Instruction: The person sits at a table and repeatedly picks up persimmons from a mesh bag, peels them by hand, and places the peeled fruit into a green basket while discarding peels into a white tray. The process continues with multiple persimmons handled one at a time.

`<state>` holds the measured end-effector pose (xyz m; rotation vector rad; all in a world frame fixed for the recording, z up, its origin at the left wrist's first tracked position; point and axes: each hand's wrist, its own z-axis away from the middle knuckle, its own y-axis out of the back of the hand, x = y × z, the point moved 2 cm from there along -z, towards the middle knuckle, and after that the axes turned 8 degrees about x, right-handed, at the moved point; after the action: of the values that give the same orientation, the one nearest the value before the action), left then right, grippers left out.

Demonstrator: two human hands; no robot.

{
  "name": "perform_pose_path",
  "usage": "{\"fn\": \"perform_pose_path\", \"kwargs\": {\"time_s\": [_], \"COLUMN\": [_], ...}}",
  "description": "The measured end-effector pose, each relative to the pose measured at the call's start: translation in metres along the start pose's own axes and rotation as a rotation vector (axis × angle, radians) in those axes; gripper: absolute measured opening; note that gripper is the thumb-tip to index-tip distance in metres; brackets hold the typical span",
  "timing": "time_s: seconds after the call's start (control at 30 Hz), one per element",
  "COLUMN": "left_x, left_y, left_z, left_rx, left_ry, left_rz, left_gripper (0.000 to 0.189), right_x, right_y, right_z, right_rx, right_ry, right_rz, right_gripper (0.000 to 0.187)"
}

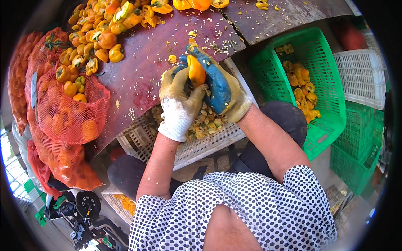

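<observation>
An orange bell pepper is held between my two gloved hands, above the near edge of the dark red table. My left hand, in a yellow-coated white knit glove, closes on the pepper's near side. Against its right side rests my right hand, in a blue and yellow glove, fingers pointing away from me. Whether a tool is in either hand is hidden. Below the hands, a white plastic crate holds chopped-looking pepper cores and scraps.
Yellow and orange peppers are heaped at the table's far left, beside red mesh sacks of peppers. Seeds and bits litter the tabletop. To the right stands a green crate with opened peppers; white and green crates lie beyond.
</observation>
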<state>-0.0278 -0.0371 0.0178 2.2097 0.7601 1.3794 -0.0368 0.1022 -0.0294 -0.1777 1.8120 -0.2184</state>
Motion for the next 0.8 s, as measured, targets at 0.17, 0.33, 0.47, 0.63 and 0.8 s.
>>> {"fn": "perform_pose_path", "kwargs": {"time_s": [0.17,0.33,0.47,0.63,0.8], "left_x": [-0.023,0.010,-0.008,-0.021,-0.034], "left_y": [0.013,0.017,-0.004,0.015,0.013], "left_z": [0.006,0.014,0.031,0.028,0.032], "left_rx": [-0.059,-0.125,-0.067,-0.059,-0.126], "left_ry": [0.699,0.868,0.610,0.945,0.857], "left_rz": [0.557,0.688,0.456,0.940,1.027], "left_gripper": [0.020,0.032,0.025,0.041,0.048], "right_x": [-0.015,-0.020,-0.022,-0.020,-0.028], "right_y": [-0.013,-0.017,-0.011,0.003,-0.015], "right_z": [-0.001,0.000,0.004,-0.010,-0.005], "right_rx": [0.096,0.158,0.083,0.182,0.142], "right_ry": [-0.634,-0.498,-0.375,-0.567,-0.550], "right_rz": [-0.821,-0.462,-0.467,-0.874,-0.518], "right_gripper": [0.045,0.044,0.044,0.037,0.035]}}
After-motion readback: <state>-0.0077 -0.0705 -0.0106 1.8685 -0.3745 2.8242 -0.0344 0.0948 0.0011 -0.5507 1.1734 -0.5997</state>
